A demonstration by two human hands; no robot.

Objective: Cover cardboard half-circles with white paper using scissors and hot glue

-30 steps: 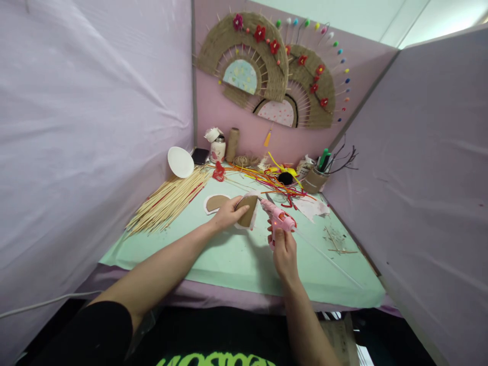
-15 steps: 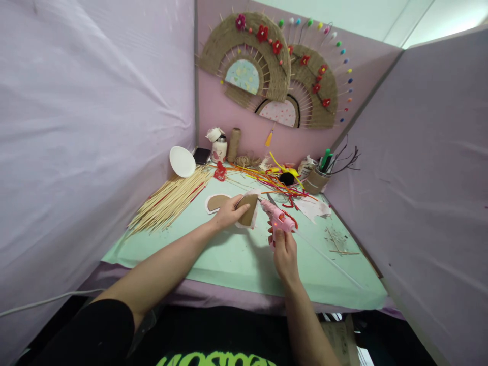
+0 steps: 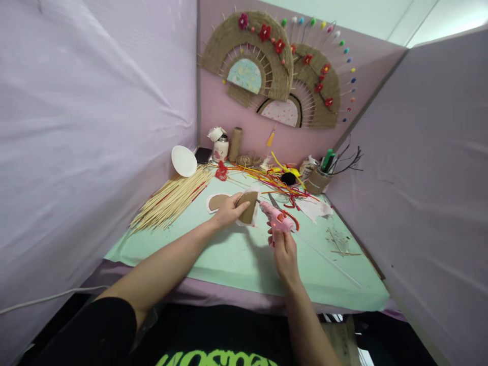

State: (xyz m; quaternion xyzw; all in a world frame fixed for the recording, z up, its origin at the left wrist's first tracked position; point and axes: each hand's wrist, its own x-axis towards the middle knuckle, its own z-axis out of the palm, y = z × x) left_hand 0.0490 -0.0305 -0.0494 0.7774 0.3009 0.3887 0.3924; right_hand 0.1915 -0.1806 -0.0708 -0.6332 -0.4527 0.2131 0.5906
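Observation:
My left hand (image 3: 229,209) grips a half-round cardboard piece (image 3: 248,208) with white fabric round its edge, held above the green table. In my right hand (image 3: 282,250) is a pink glue gun (image 3: 277,217), a clear glue stick trailing from its back. The gun's nozzle points at the right edge of the cardboard; whether it touches cannot be told. A second cardboard piece (image 3: 218,202) with a white border lies just left of my left hand. Red-handled scissors (image 3: 292,218) rest behind the gun, partly hidden by it.
Thin sticks (image 3: 175,198) spread over the table's left side, beside a white round plate (image 3: 184,161). Coloured pipe cleaners (image 3: 263,175) lie at the back. A pot (image 3: 317,180) holds pens and twigs at the back right. Fabric scraps (image 3: 316,207) and stick bits lie on the right.
The glue gun has shifted slightly left, showing more of the scissors behind it. The cardboard piece is tilted a little differently in my left hand. The whole view has moved slightly.

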